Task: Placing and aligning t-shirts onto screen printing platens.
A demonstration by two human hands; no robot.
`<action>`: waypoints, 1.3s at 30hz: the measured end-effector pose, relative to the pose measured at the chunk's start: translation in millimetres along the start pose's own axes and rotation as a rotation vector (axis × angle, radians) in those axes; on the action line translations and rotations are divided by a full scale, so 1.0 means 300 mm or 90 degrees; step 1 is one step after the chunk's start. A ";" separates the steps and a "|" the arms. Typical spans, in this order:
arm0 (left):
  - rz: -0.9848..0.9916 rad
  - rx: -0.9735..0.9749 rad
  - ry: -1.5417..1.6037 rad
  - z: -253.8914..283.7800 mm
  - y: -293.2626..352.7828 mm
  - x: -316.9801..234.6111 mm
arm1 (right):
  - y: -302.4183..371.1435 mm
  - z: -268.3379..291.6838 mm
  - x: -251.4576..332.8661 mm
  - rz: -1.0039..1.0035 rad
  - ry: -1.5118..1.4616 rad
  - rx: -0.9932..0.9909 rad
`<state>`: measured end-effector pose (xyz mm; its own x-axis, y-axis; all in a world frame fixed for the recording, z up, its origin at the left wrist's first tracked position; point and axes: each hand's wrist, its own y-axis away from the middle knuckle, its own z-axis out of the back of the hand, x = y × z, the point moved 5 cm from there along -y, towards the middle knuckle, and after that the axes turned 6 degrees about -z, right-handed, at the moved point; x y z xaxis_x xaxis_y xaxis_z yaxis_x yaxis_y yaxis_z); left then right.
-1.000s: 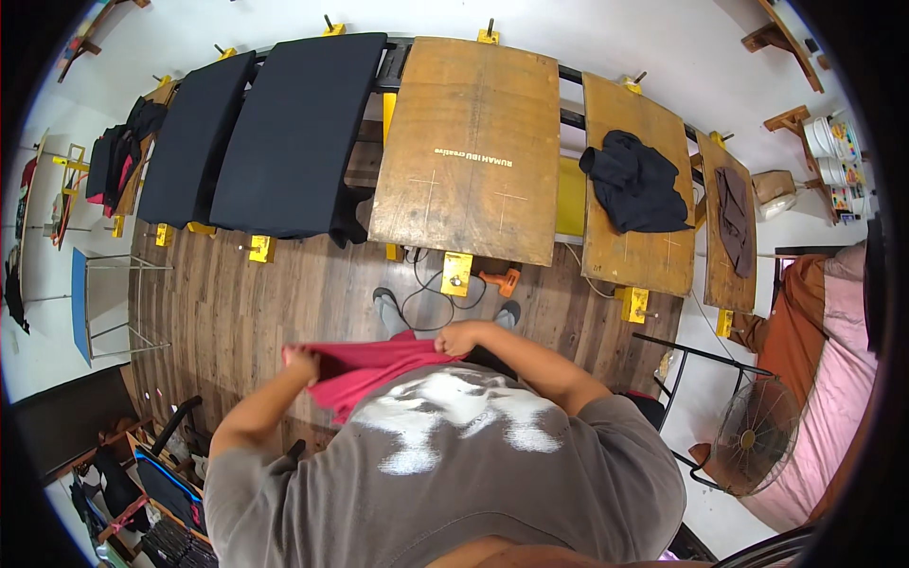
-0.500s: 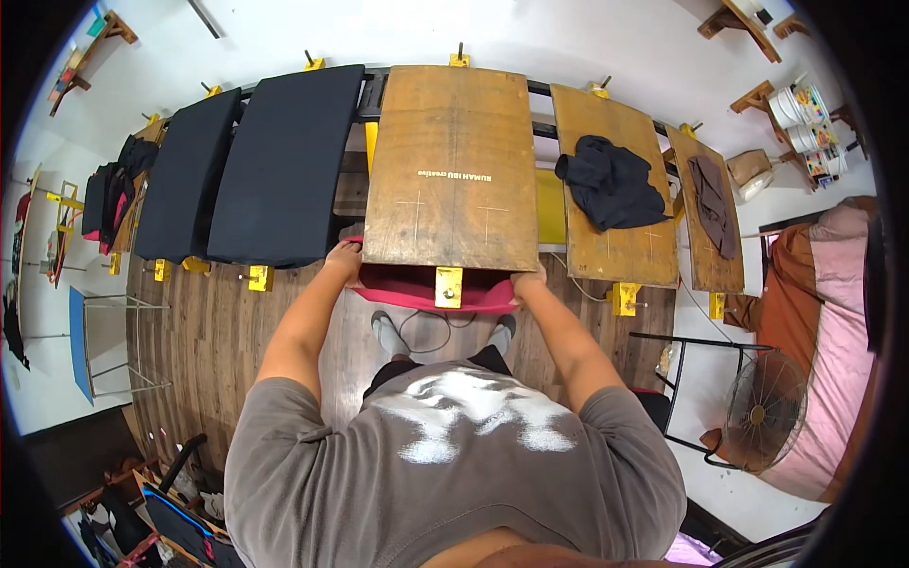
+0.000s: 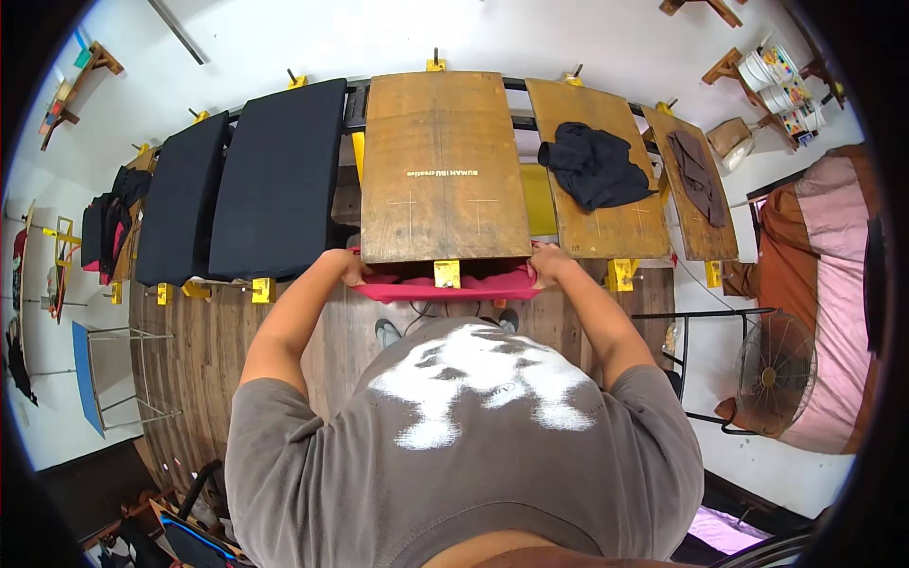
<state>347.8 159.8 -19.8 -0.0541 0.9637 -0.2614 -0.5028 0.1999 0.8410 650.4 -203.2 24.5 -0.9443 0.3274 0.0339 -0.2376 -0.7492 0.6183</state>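
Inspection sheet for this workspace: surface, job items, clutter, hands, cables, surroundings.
Surface: wooden board, marked with pale crosses.
Job items: red cloth spread along the board's near edge.
Clutter: crumpled black garment and brown garment on boards to the right.
Hands: left hand and right hand each grip the red cloth.
Cables: dark cable on the floor near a shoe.
Surroundings: black-covered boards left, fan right.

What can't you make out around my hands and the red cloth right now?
All in the head view:
- Red cloth: any part beneath the wooden board is hidden by it; the yellow bracket covers some of its near side.
- Left hand and right hand: some fingertips can't be told, too small and tucked against cloth and board.
- Your legs: mostly hidden by your grey shirt.
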 end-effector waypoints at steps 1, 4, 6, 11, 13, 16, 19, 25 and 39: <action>-0.038 0.015 0.069 0.011 0.007 -0.008 | 0.002 0.008 -0.016 -0.005 -0.001 -0.001; -0.126 0.039 0.164 0.023 0.021 0.026 | 0.000 0.047 -0.023 0.039 -0.030 0.054; -0.167 0.051 0.214 0.041 0.018 0.069 | 0.008 0.105 -0.040 0.089 -0.019 0.042; -0.066 0.156 0.443 0.084 0.001 0.173 | -0.055 0.212 -0.094 0.084 -0.040 0.075; -0.067 0.063 0.425 0.181 0.021 0.170 | -0.072 0.278 -0.122 0.067 -0.116 -0.078; -0.026 0.053 0.575 0.317 0.088 0.182 | -0.110 0.303 -0.173 -0.053 -0.122 -0.138; -0.036 0.021 0.295 0.391 0.137 0.116 | -0.152 0.326 -0.215 -0.083 -0.210 -0.091; -0.054 -0.251 0.096 0.312 0.272 0.089 | -0.035 0.541 -0.097 0.133 -0.097 0.045; -0.003 -0.300 0.370 0.408 0.273 0.243 | -0.249 0.650 -0.263 0.033 -0.108 -0.249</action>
<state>408.2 268.1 87.9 -0.4316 0.6883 -0.5830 -0.8140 -0.0187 0.5805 787.2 -60.7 128.9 -0.9143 0.3487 0.2058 -0.2897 -0.9185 0.2692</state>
